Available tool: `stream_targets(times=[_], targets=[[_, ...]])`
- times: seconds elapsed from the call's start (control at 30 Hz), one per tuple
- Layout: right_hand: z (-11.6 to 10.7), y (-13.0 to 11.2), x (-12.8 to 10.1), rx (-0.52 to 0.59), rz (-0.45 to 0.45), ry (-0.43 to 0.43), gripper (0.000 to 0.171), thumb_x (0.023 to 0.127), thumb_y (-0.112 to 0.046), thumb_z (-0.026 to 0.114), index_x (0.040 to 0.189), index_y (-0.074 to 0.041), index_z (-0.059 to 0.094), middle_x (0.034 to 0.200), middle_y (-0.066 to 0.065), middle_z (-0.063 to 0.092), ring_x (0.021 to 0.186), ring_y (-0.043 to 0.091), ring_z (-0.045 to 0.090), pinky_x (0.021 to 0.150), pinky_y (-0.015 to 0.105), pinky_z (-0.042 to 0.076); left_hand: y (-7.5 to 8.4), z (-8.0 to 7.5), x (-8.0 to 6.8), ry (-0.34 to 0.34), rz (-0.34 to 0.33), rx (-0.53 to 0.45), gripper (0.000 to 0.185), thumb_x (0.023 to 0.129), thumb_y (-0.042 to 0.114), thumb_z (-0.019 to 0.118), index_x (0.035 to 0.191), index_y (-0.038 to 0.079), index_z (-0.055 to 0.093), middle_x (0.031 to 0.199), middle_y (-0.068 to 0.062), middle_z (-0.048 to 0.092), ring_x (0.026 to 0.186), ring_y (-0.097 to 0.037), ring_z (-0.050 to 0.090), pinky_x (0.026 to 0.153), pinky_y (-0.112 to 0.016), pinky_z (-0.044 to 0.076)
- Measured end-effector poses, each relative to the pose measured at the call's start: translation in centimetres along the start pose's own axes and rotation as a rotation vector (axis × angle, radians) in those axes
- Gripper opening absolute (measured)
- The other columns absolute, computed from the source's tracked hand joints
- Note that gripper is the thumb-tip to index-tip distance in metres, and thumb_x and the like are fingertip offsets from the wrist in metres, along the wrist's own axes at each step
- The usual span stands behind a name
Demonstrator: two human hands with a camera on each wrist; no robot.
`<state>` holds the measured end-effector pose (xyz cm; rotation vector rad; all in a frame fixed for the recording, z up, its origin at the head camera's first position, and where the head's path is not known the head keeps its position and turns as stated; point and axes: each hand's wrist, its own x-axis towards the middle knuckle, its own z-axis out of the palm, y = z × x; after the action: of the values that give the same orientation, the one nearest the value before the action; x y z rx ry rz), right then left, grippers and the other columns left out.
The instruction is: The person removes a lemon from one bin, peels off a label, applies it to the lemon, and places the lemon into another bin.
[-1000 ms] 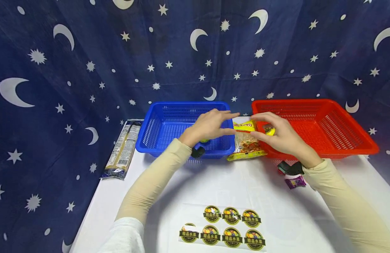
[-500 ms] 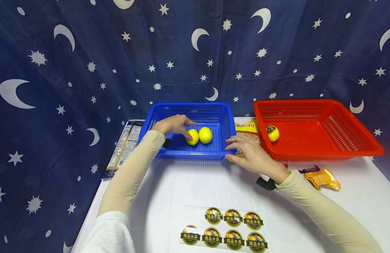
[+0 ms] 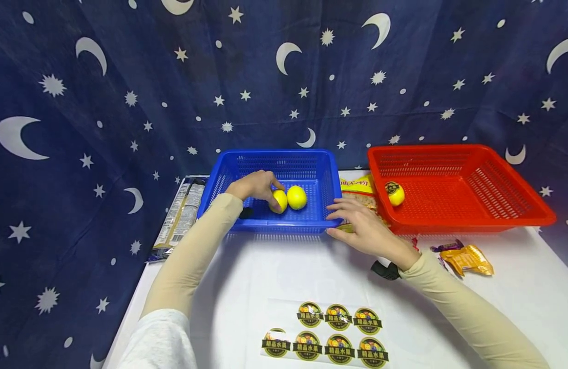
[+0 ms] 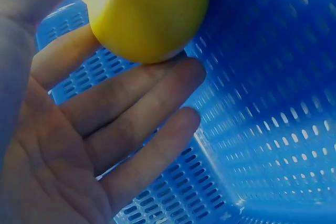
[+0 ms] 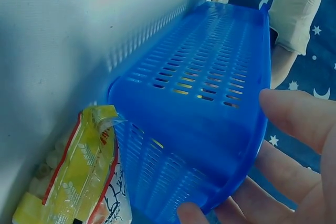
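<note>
My left hand (image 3: 258, 185) reaches into the blue basket (image 3: 284, 224) and grips a lemon (image 3: 278, 200) between thumb and fingers. In the left wrist view the lemon (image 4: 152, 14) sits at the top of the hand, while the other fingers (image 4: 142, 114) extend loosely below it. A second lemon (image 3: 296, 197) lies just right of the held one. My right hand (image 3: 364, 225) holds the blue basket's right front corner. In the right wrist view, the thumb touches the rim and some fingertips are hidden behind it.
A red basket (image 3: 463, 223) at right holds a stickered lemon (image 3: 395, 195). Between the baskets lies a yellow food packet (image 3: 359, 187). A long packet (image 3: 180, 218) lies left. Wrapped sweets (image 3: 468, 260) lie front right, and a sheet of round stickers (image 3: 338, 318) lies in front.
Both hands have moved from between the baskets: the left into the blue basket and onto a lemon, the right down to that basket's corner. More sweets now show beside the right arm.
</note>
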<state>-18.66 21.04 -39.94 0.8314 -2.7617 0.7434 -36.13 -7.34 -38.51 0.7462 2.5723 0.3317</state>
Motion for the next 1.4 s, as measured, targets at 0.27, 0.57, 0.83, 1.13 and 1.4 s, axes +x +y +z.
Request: stream_targets(times=[0.27,0.57,0.83,1.13,1.4], targets=[[-0.1,-0.1,-0.1,0.016,-0.008,-0.003,0.035,0.091,-0.028,0.077,0.119,-0.007,0.074,0.137,0.014,0.066,0.141,0.036,0.049,0.119,0.057,0.035,0.3,-0.1,-0.2,0.062,-0.007,0.057,0.069,0.07,0.049,0.093,0.13,0.024,0.072,0.143,-0.005,0.065,0.137,-0.029,0.055,0.116,-0.05,0.043],[-0.3,-0.1,-0.2,0.02,0.002,-0.008,0.038,0.092,-0.029,0.077,0.122,-0.008,0.072,0.139,0.012,0.065,0.143,0.035,0.048,0.12,0.057,0.034,0.9,0.0,0.3,-0.023,-0.015,0.044,0.072,0.072,0.047,0.092,0.136,0.025,0.067,0.149,-0.005,0.06,0.139,-0.028,0.053,0.118,-0.048,0.042],[-0.2,-0.1,-0.3,0.032,0.008,-0.008,0.039,0.092,-0.028,0.077,0.125,-0.009,0.071,0.142,0.012,0.063,0.143,0.036,0.047,0.12,0.058,0.034,0.6,-0.8,-1.0,0.086,0.022,0.06,0.074,0.067,0.048,0.094,0.132,0.021,0.071,0.134,-0.003,0.07,0.122,-0.026,0.063,0.107,-0.045,0.05],[0.6,-0.8,-1.5,0.092,-0.01,0.202,0.035,0.088,-0.02,0.081,0.121,-0.012,0.072,0.137,0.013,0.065,0.132,0.035,0.057,0.108,0.054,0.044,3.4,-2.5,-6.7,0.373,0.194,0.068,0.071,0.07,0.05,0.092,0.133,0.024,0.071,0.105,0.001,0.078,0.083,-0.018,0.063,0.075,-0.034,0.051],[1.6,-2.1,-4.0,0.208,-0.032,0.297,0.04,0.085,-0.011,0.082,0.124,-0.011,0.071,0.118,0.003,0.072,0.109,0.018,0.068,0.093,0.029,0.054,8.2,2.9,-13.0,0.584,0.502,0.056,0.069,0.07,0.053,0.089,0.129,0.022,0.073,0.082,0.003,0.077,0.059,-0.005,0.059,0.055,-0.019,0.043]])
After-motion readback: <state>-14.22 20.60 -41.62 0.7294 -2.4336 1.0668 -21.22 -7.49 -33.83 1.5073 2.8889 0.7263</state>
